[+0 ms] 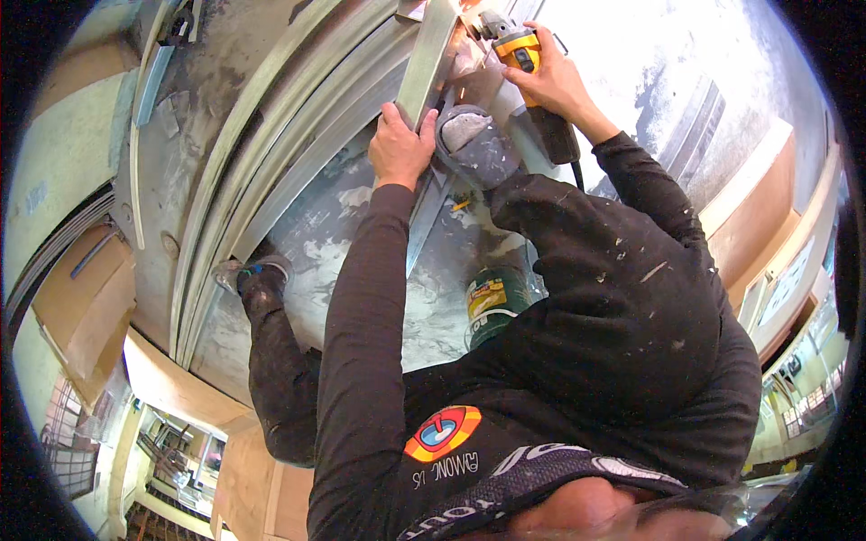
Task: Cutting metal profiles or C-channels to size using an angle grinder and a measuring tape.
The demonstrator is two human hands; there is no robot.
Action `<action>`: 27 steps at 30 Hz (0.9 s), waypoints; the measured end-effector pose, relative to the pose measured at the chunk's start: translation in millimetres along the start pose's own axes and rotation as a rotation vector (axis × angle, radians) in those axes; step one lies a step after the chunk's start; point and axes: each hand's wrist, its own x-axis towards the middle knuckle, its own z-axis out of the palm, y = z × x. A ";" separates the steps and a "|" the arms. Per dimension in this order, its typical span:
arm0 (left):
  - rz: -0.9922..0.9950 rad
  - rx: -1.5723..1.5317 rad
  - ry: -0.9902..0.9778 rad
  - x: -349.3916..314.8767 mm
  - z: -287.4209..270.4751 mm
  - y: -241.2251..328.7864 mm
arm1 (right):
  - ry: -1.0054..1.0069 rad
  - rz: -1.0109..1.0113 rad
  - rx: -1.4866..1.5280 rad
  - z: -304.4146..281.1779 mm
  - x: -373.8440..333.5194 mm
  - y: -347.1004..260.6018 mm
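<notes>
My right hand (557,83) is wrapped round a yellow and black angle grinder (519,51), near its head. The grinder's dark body points back toward my knee, and a black cord (578,173) trails from it. Orange sparks and glare show beside the grinder's head at the top edge; the disc itself is hard to make out. My left hand (400,149) grips the near end of a long rectangular metal tube (426,68), thumb on one side and fingers on the other. Just right of that hand is my grey-shod right foot (469,135), close under the tube.
Several long metal profiles (262,167) lie along the floor to the left, beside my other shoe (263,270). A green bucket (483,316) stands between my legs. Flat metal strips (695,126) lie at the right, near a wooden panel (758,212).
</notes>
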 end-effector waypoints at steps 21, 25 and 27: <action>0.013 0.017 -0.040 3.3 -3.6 -1.5 | 0.046 -0.013 0.006 4.8 -1.5 -2.8; 0.011 -0.005 -0.030 2.7 -3.8 -1.3 | -0.052 0.080 -0.042 1.2 -3.3 10.6; 0.003 -0.016 -0.034 0.7 -4.5 1.5 | -0.085 0.093 -0.054 -2.1 -6.5 15.6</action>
